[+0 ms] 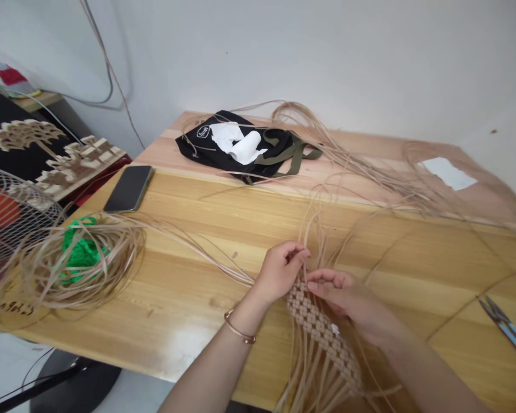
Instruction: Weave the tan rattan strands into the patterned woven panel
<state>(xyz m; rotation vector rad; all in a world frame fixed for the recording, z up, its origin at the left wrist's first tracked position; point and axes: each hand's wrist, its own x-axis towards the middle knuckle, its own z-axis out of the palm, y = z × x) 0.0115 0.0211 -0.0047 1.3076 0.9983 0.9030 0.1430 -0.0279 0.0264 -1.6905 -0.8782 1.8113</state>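
Note:
A woven strip of tan flat strands [322, 321] lies slanting on the wooden table, its loose ends fanning out below and above it. At its upper end my left hand [281, 267] pinches a thin tan strand [306, 261] between thumb and fingers. Just to the right, my right hand [339, 292] has thumb and forefinger closed at the base of that strand, touching the weave's edge. A small white bit [335, 328] shows on the strip beside the right hand. More strands run left from the weave, past my left wrist.
A coil of tan strands [124, 252] with green netting [83, 249] sits at the left, near a phone [129, 188]. Behind are a black bag [206, 146], white paper [245, 146] and a long strand bundle [352, 160]. Blue-handled snips [505, 321] lie at right; a wire fan guard [21, 212] stands left.

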